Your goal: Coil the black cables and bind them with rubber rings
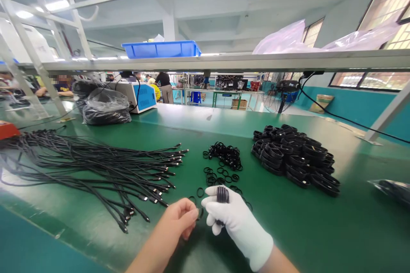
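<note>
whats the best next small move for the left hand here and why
Probably use the left hand to slip one of the small black rings over the coiled black cable: the gloved right hand holds that coil gathered, and loose rings lie close to the left fingertips. Whether the left hand pinches one now is unclear.

both forearms (153, 244) angle in from below, left hand (183, 218) bare, fingers curled, thumb drawn up to the forefinger, just beside the white-gloved right hand (231, 212), its fingers bent round into a grip, wrist bare past the glove's cuff (264, 252).
</note>
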A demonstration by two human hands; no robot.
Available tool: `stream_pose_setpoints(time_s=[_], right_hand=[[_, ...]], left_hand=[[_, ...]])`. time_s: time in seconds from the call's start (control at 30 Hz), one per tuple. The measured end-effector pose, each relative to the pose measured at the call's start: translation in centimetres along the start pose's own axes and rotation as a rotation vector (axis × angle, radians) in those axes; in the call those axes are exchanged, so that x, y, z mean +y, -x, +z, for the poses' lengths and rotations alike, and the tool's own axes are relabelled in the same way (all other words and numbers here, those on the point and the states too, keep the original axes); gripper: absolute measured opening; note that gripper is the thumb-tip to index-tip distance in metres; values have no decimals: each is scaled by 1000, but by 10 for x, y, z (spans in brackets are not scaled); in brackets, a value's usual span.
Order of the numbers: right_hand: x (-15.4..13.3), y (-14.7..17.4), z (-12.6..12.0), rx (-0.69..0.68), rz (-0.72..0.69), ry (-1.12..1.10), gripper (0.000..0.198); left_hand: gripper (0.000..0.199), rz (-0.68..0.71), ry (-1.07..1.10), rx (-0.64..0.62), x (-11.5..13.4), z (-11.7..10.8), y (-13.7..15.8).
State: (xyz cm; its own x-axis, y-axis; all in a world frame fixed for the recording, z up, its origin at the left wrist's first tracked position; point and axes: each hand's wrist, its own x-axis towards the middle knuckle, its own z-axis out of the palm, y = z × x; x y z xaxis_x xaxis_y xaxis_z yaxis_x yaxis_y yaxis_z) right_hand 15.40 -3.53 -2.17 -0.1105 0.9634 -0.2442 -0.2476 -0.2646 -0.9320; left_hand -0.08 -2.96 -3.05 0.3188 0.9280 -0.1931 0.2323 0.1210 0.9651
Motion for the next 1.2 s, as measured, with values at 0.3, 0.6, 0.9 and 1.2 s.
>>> stream_pose_setpoints(time_s=[0.3,0.6,0.9,1.2], right_hand=[[4,3,7,165,-248,587,12],[7,10,8,120,-331,682,18],[-5,9,4,-174,56,254,72],[26,0,-1,-173,-161,432,115]], left_hand=[[31,-71,431,-28,-2,16,10],[8,87,-469,-127,27,-14,8],[20,186,-724,-99,49,-31,15],[53,130,-533,-206,39,-16,20]])
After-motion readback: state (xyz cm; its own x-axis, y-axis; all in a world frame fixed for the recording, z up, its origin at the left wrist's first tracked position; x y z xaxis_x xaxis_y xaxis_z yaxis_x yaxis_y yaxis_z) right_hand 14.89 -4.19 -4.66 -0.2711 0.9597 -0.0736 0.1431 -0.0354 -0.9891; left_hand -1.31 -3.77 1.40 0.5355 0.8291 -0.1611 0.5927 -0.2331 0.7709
